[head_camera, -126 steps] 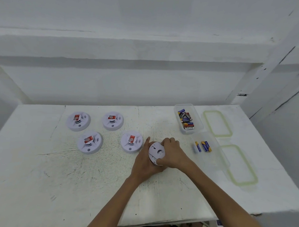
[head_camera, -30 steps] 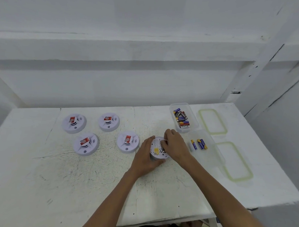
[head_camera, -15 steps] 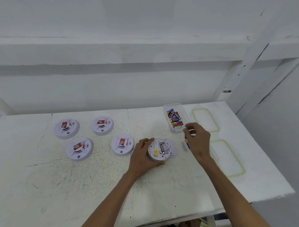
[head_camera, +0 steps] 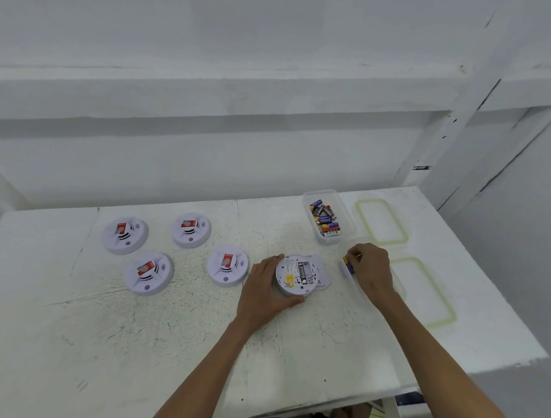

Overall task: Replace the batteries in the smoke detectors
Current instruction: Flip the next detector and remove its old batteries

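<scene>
Head view: right hand [head_camera: 371, 270] pinches a battery [head_camera: 348, 265], right of the open detector [head_camera: 298, 274] that left hand [head_camera: 264, 289] grips.

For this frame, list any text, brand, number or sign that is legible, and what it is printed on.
No text in this frame can be read.
Red stickers on the four closed smoke detectors: print too small and blurred.
Batteries in the far clear container: labels blurred.
Open smoke detector, its yellow tag and its battery: print illegible.
Battery at the right hand: blue and yellow only, no letters discernible.
</scene>
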A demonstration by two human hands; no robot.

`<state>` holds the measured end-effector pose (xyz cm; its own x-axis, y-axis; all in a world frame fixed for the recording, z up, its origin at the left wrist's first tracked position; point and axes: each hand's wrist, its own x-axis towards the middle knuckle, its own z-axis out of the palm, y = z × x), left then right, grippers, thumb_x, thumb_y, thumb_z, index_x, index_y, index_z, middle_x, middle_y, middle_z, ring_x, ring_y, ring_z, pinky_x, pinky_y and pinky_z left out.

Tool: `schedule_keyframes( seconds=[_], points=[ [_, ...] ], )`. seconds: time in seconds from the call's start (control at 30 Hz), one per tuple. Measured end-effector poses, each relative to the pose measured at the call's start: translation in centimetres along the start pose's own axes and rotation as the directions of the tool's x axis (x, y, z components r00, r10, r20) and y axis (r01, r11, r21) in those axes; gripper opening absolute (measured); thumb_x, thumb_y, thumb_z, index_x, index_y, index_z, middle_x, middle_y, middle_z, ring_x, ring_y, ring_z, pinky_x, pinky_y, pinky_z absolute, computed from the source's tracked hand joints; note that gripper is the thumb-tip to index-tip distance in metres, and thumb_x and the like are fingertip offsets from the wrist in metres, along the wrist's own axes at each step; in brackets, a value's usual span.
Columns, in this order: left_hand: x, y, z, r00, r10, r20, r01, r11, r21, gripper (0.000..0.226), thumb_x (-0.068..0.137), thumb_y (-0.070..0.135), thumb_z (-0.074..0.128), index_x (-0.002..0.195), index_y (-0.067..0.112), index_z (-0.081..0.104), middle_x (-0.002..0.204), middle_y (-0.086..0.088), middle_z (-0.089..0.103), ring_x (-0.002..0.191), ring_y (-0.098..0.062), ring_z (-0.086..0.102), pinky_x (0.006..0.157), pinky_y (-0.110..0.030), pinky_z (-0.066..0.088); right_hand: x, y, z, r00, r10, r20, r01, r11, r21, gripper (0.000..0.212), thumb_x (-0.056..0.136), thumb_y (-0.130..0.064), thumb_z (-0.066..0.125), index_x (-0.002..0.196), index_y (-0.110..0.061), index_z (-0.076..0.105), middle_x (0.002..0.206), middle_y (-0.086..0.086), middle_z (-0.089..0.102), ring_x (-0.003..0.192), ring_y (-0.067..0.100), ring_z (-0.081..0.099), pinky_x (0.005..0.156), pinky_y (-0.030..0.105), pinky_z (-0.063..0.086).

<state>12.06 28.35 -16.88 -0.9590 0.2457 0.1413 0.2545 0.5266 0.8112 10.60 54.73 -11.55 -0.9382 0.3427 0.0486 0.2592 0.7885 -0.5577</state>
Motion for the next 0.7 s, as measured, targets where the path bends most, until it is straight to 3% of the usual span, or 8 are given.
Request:
schedule_keyframes(
  seconds=[0.17, 0.3, 0.37, 0.47, 0.53, 0.7],
  points=[
    [-0.1, -0.3, 0.0, 1.0, 0.016, 0.005, -0.016, 1.0, 0.0, 0.103, 0.061, 0.069, 0.085, 0.146, 0.023, 0.047, 0.14, 0.013, 0.053, 0.124, 0.001, 0.045, 0.105, -0.017, 0.036, -0.7, -0.9, -0.4, 0.996, -0.055, -0.065, 0.054, 0.998, -0.027, 0.013, 0.091, -0.004, 0.06, 0.095, -0.004, 0.072, 0.095, 0.012, 0.07, 0.079, 0.024, 0.062, 0.072, 0.035, 0.051],
    [0.0, -0.2, 0.0, 1.0, 0.017, -0.005, -0.017, 1.0, -0.013, 0.102, 0.06, 0.069, 0.085, 0.144, 0.024, 0.049, 0.139, 0.013, 0.054, 0.123, 0.0, 0.047, 0.105, -0.016, 0.038, -1.6, -3.1, -0.4, 0.962, -0.237, -0.135, 0.243, 0.97, 0.026, 0.01, 0.089, -0.008, 0.066, 0.098, -0.009, 0.071, 0.097, 0.005, 0.068, 0.081, 0.019, 0.062, 0.074, 0.033, 0.053],
    [0.0, -0.3, 0.2, 1.0, 0.018, -0.012, -0.018, 1.0, -0.019, 0.102, 0.06, 0.073, 0.082, 0.143, 0.024, 0.05, 0.137, 0.014, 0.054, 0.122, 0.001, 0.048, 0.105, -0.013, 0.037, -2.0, -4.0, -0.1, 0.923, -0.383, -0.038, 0.385, 0.922, 0.048, 0.012, 0.087, -0.01, 0.068, 0.099, -0.013, 0.07, 0.104, 0.0, 0.065, 0.088, 0.013, 0.059, 0.077, 0.027, 0.049],
    [0.1, -0.8, 0.6, 0.999, 0.031, -0.032, -0.031, 0.999, -0.009, 0.104, 0.061, 0.083, 0.074, 0.143, 0.023, 0.051, 0.136, 0.011, 0.058, 0.122, -0.003, 0.052, 0.106, -0.018, 0.04, -2.8, -4.9, 0.9, 0.811, -0.54, 0.225, 0.552, 0.834, 0.012, 0.013, 0.087, -0.017, 0.068, 0.1, -0.016, 0.065, 0.117, -0.001, 0.061, 0.105, 0.013, 0.054, 0.083, 0.023, 0.044],
    [0.1, -0.9, 0.8, 0.999, 0.038, -0.039, -0.038, 0.999, -0.005, 0.105, 0.061, 0.083, 0.073, 0.142, 0.02, 0.052, 0.138, 0.006, 0.06, 0.123, -0.004, 0.053, 0.107, -0.022, 0.042, -3.0, -5.1, 1.6, 0.755, -0.559, 0.343, 0.606, 0.794, -0.041, 0.015, 0.086, -0.02, 0.068, 0.099, -0.015, 0.063, 0.127, 0.002, 0.058, 0.115, 0.018, 0.052, 0.087, 0.025, 0.047],
    [0.3, -1.2, 0.9, 0.998, 0.03, -0.051, -0.031, 0.999, -0.019, 0.105, 0.063, 0.082, 0.073, 0.142, 0.016, 0.054, 0.14, 0.004, 0.06, 0.126, -0.01, 0.055, 0.109, -0.029, 0.044, -2.0, -5.4, 1.5, 0.685, -0.582, 0.439, 0.679, 0.728, -0.094, 0.022, 0.087, -0.026, 0.068, 0.105, -0.013, 0.063, 0.131, 0.006, 0.058, 0.117, 0.022, 0.053, 0.089, 0.031, 0.049]
  ],
)
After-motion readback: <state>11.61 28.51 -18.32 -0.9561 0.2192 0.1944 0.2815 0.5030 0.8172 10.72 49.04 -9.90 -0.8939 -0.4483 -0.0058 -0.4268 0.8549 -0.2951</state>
